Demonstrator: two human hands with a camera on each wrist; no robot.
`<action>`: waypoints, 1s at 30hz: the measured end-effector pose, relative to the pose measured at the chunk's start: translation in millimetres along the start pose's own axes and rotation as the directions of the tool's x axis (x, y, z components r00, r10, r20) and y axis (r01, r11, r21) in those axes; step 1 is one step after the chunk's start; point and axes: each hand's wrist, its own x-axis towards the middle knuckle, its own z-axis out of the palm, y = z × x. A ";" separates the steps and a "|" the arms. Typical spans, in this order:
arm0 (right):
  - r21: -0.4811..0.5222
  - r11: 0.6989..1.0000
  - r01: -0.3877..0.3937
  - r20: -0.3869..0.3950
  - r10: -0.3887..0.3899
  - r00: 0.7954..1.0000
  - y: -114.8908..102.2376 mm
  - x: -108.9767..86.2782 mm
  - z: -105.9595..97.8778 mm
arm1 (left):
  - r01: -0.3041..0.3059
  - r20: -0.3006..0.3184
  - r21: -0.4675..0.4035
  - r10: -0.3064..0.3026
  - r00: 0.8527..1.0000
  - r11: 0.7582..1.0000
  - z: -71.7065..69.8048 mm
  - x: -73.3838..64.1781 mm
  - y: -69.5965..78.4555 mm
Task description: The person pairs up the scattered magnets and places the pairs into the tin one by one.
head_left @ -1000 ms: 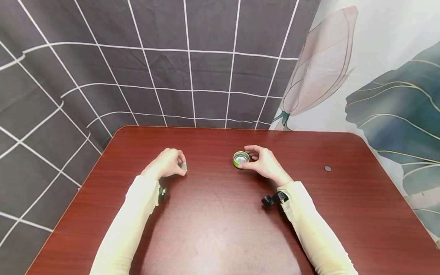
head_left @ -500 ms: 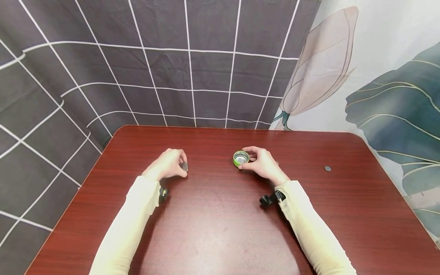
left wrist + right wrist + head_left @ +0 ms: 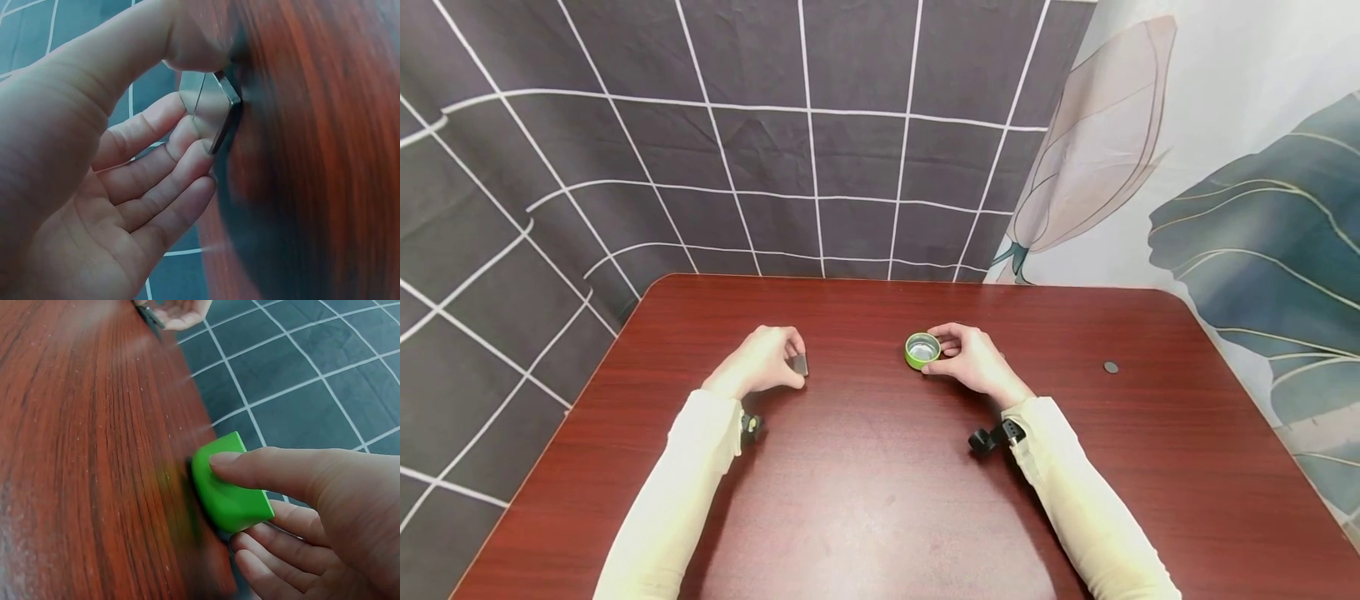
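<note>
Toward the left of the table, my left hand (image 3: 763,358) pinches a small flat, mirror-like plate (image 3: 209,103) between thumb and fingers. In the left wrist view the plate stands on edge at the tabletop, its shiny face reflecting the fingers. Right of centre, my right hand (image 3: 972,360) grips a small round green tin (image 3: 916,360) from its right side, thumb at the near side and fingers at the far side. The tin sits upright on the table, its lidless top showing a silvery inside. From the right wrist view, the thumb (image 3: 228,459) presses the tin's green wall (image 3: 231,500).
A small dark, coin-like disc (image 3: 1111,367) lies on the reddish-brown table (image 3: 865,467) to the right. A tiny object (image 3: 1002,356) shows partly behind the right wrist. A grey curtain with white grid lines (image 3: 760,150) hangs behind the table's far edge.
Both hands stay nearly in place with their holds unchanged. The right forearm has shifted slightly left, uncovering the tiny object behind the wrist. The plate's face looks darker than a second ago.
</note>
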 end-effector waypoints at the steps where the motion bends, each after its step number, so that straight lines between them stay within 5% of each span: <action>1: -0.005 1.000 0.001 -0.001 -0.001 1.000 0.2 -0.5 0.3 | -0.004 -0.001 -0.006 0.004 1.000 1.000 0.3 -0.7 0.7; 16: 0.034 0.998 0.050 -0.003 -0.050 0.999 1.5 -2.2 0.4 | -0.063 -0.058 -0.121 0.056 0.997 0.991 5.6 -3.9 14.9; 30: 0.071 0.996 0.053 0.036 -0.056 0.998 -0.6 -4.4 -1.1 | -0.162 -0.122 -0.118 0.148 0.981 0.980 5.5 -3.1 33.7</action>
